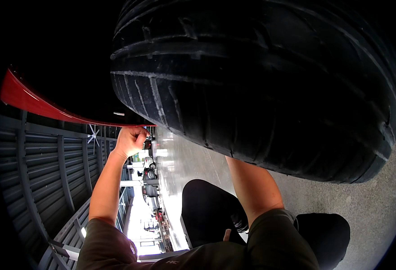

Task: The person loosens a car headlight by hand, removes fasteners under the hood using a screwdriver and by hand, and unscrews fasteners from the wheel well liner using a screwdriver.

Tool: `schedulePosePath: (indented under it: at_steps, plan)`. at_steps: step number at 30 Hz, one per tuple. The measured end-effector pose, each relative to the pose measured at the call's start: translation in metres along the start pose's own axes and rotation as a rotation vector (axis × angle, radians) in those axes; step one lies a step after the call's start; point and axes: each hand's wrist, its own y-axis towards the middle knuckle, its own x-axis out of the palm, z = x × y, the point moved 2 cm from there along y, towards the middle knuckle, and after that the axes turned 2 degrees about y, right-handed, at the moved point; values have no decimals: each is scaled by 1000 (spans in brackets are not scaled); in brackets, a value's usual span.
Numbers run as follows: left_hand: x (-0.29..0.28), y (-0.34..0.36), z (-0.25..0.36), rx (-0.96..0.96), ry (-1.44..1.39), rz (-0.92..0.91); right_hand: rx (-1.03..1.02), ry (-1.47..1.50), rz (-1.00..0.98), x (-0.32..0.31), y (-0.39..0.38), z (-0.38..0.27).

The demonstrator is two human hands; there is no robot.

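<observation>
A large black tyre (198, 90) with worn, grooved tread fills the upper middle and right. To its left runs the red body panel edge (49, 101) of a vehicle, with the space above it too dark to make out. My left hand (132, 141) is raised right at this edge, just left of the tyre. Its fingers are curled closed; whether they grip the panel edge or something small is not visible. My right forearm (254, 184) reaches up behind the lower side of the tyre, which hides the whole right hand.
My dark-clad knees (211, 202) are bent below the tyre, over a grey floor (364, 202). On the left are a ribbed metal roof (49, 166) and a ceiling fan (93, 135). Parked vehicles (150, 186) stand in the bright background, seen sideways.
</observation>
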Motion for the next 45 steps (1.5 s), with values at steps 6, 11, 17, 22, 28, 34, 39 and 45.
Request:
schedulePosePath:
  at_steps: [6,11,17,22,28,34,39,45]
  plan:
    - [5,0,11,128,181,-25,0,3,-3,-1,-4,3]
    - [4,0,9,116,114,0,-4,3,-7,0,-3,1]
    - [2,-2,11,23,54,-17,-9,3,-13,6,-3,0]
    - [5,-2,58,222,362,2,5,-9,2,3,10,-1]
    - [1,0,76,140,349,-34,74,-137,36,13,36,-4]
    - [-12,-3,60,101,315,-17,116,-298,77,50,50,-3]
    - [4,7,62,150,262,-12,-160,351,-25,11,84,79]
    - [0,-3,56,199,216,33,-90,-249,153,33,71,50]
